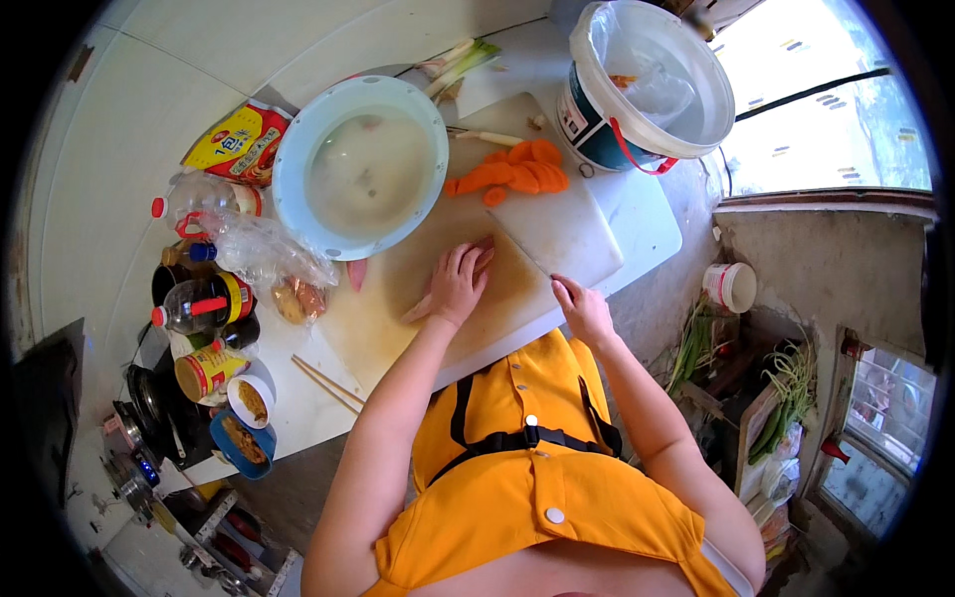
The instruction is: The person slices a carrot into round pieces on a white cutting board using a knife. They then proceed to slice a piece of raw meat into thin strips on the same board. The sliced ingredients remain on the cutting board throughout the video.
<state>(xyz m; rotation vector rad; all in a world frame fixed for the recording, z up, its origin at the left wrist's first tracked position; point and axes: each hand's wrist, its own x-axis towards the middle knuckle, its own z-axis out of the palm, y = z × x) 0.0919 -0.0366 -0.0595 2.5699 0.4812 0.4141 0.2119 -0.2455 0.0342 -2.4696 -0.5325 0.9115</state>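
My left hand (458, 285) presses down, fingers curled together, on a pinkish piece of meat (483, 257). One end of the meat shows past the fingertips, another beside the wrist; the rest is hidden. My right hand (585, 310) grips a knife (529, 256) whose blade appears as a thin dark line, nearly edge-on, to the right of the meat. Its handle is mostly covered by the fingers. Both hands are over a pale cutting board (587, 239). Sliced carrot (522, 171) lies piled at the board's far side. A small pink slice (356, 273) rests left of the hands.
A light blue basin (288, 189) of cloudy water stands far left of the board. A white bucket (718, 95) with a plastic bag stands far right. Bottles (194, 306), a plastic bag (264, 254), bowls (239, 406) and chopsticks (328, 383) line the left.
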